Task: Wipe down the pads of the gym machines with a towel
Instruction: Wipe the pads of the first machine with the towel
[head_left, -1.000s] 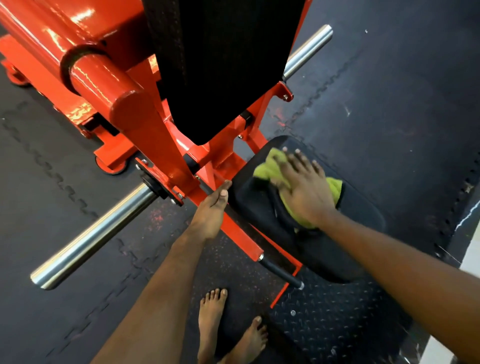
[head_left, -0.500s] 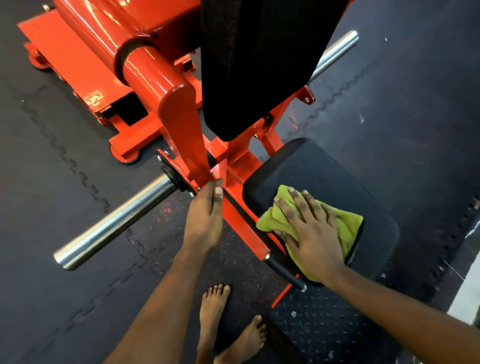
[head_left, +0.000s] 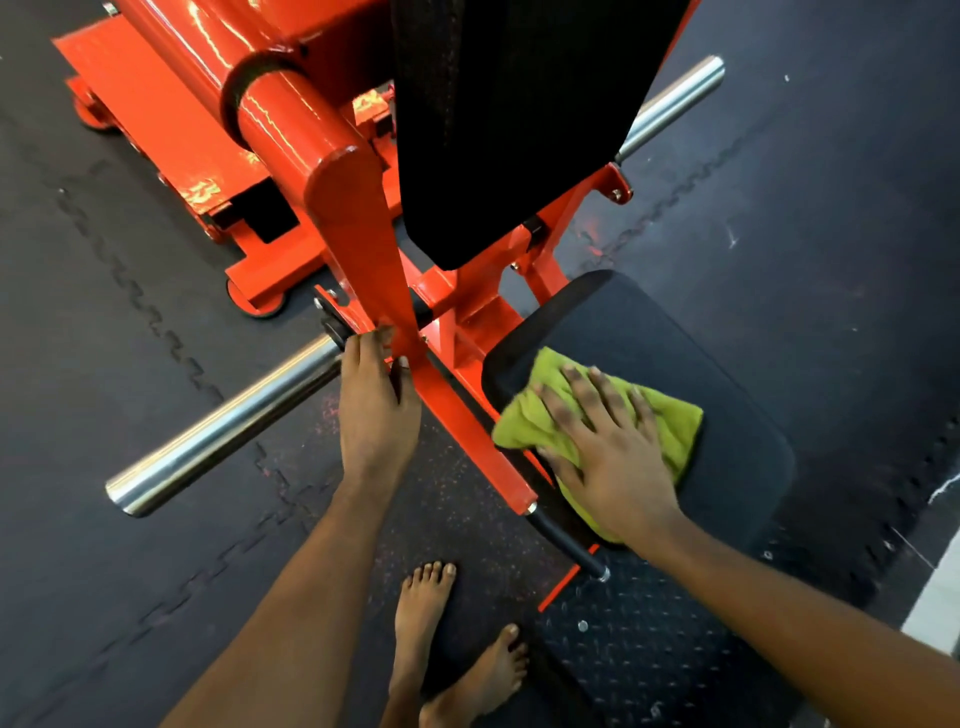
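Mid-wipe, early by the look of it. Nearest: right hand (head_left: 608, 452) flat, fingers spread, pressing green towel (head_left: 670, 421) directly beneath onto near-left part of seat pad (head_left: 654, 322). Left hand (head_left: 374, 410) braced against orange frame (head_left: 348, 208), grip unclear. Farther: rest of seat, then upright back pad (head_left: 519, 130), judged yet to do.

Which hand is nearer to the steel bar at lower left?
Left. The left hand rests on the frame beside the bar; the right hand presses the towel on the pad, across the frame.
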